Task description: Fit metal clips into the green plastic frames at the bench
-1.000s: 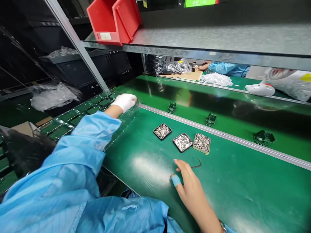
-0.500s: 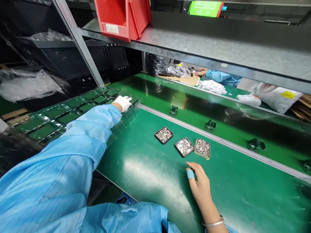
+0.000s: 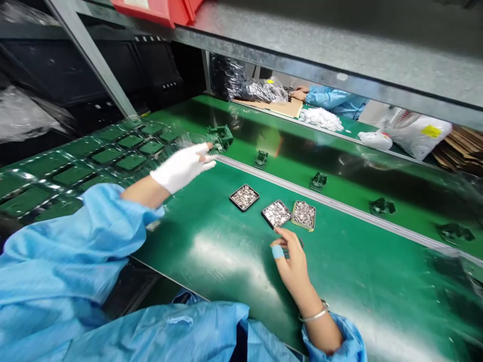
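My left hand (image 3: 184, 166), in a white glove with bare fingertips, pinches a green circuit board (image 3: 222, 138) at its edge, beside the right end of a clear plastic tray (image 3: 94, 173) with several pockets. My right hand (image 3: 292, 259) is bare, with blue tape on the thumb and a bangle at the wrist. Its fingers are curled together over the green worktop, with a thin dark bit of something showing by them; most of that is hidden. Just beyond these fingers lie a black dish (image 3: 277, 213), a second black dish (image 3: 244, 196) and a yellowish-edged dish (image 3: 304, 215), all holding small silvery parts.
Several circuit boards (image 3: 318, 181) lie along the green strip behind a pale rail (image 3: 287, 191). A metal shelf (image 3: 302, 45) with a red bin (image 3: 158, 10) hangs over it. Farther back are a co-worker's blue sleeve (image 3: 328, 95), white pieces (image 3: 320, 118) and plastic bags.
My left hand has come away from the tray toward the rail, now with a circuit board at its fingertips. My right hand has moved nearer the dishes. The camera view has shifted.
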Available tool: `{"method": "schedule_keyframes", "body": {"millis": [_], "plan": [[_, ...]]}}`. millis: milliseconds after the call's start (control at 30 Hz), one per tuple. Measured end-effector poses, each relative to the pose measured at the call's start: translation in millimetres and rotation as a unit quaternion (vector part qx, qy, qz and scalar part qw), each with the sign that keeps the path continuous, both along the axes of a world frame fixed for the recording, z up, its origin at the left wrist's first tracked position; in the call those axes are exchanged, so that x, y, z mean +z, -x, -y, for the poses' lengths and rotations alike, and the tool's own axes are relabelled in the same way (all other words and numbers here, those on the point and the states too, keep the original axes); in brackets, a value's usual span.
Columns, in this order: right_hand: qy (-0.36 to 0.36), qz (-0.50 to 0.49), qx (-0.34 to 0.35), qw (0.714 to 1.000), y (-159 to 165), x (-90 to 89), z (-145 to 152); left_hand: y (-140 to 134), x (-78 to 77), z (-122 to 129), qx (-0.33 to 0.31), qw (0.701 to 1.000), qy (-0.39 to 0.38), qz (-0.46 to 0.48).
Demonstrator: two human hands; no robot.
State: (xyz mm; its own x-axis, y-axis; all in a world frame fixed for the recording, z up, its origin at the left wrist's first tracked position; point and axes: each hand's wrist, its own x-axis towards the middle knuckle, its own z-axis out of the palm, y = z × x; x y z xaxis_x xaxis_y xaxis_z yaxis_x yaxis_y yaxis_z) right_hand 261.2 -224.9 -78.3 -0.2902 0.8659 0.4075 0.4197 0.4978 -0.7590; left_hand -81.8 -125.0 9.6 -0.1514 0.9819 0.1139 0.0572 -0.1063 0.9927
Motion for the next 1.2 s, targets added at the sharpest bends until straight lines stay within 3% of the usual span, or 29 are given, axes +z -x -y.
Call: {"method": "schedule_keyframes", "body": {"millis": [67, 167, 267, 333, 400, 467, 600, 667, 733, 767, 833, 900, 967, 1200], "plan": [[0.043, -0.026, 0.001, 0.999, 8, 4.8, 4, -50, -13.7, 40, -0.108, 0.993, 0.025, 0.034], [0.091, -0.024, 0.019, 0.995, 14, 8.3, 8, -106, -46.9, 93, -0.24, 0.967, 0.086, -0.014], [0.117, 0.015, 0.012, 0.993, 10, 7.8, 10, -132, -79.1, 123, -0.248, 0.955, 0.063, -0.152], [0.117, 0.024, -0.003, 0.993, 4, 7.1, 10, -138, -87.9, 132, -0.259, 0.939, 0.037, -0.224], [0.102, 0.011, -0.009, 0.995, -2, 7.7, 9, -137, -83.4, 133, -0.279, 0.924, 0.02, -0.261], [0.072, -0.001, -0.006, 0.997, -6, 9.9, 8, -129, -68.7, 130, -0.31, 0.909, 0.019, -0.279], [0.024, 0.017, 0.05, 0.998, -9, 13.1, 6, -101, -35.6, 103, -0.459, 0.847, 0.113, -0.244], [0.013, 0.057, 0.097, 0.994, -8, 10.7, 5, -89, -29.7, 78, -0.424, 0.855, 0.151, -0.257], [0.001, 0.107, 0.139, 0.985, -7, 5.7, 4, -84, -34.5, 48, -0.286, 0.884, 0.122, -0.35], [-0.005, 0.127, 0.152, 0.98, -6, 3.0, 4, -85, -40.0, 32, -0.215, 0.877, 0.094, -0.419], [-0.007, 0.148, 0.159, 0.976, -6, -1.6, 2, -91, -53.5, 5, -0.129, 0.817, 0.062, -0.559], [0.002, 0.141, 0.154, 0.978, -6, -3.8, 0, -100, -65.5, -14, -0.108, 0.753, 0.063, -0.647], [0.012, 0.123, 0.146, 0.982, -8, -3.7, -1, -108, -72.6, -24, -0.114, 0.723, 0.074, -0.677], [-0.006, 0.08, 0.103, 0.992, -9, -1.2, 0, -107, -71.0, -27, -0.087, 0.708, 0.086, -0.696]]}}
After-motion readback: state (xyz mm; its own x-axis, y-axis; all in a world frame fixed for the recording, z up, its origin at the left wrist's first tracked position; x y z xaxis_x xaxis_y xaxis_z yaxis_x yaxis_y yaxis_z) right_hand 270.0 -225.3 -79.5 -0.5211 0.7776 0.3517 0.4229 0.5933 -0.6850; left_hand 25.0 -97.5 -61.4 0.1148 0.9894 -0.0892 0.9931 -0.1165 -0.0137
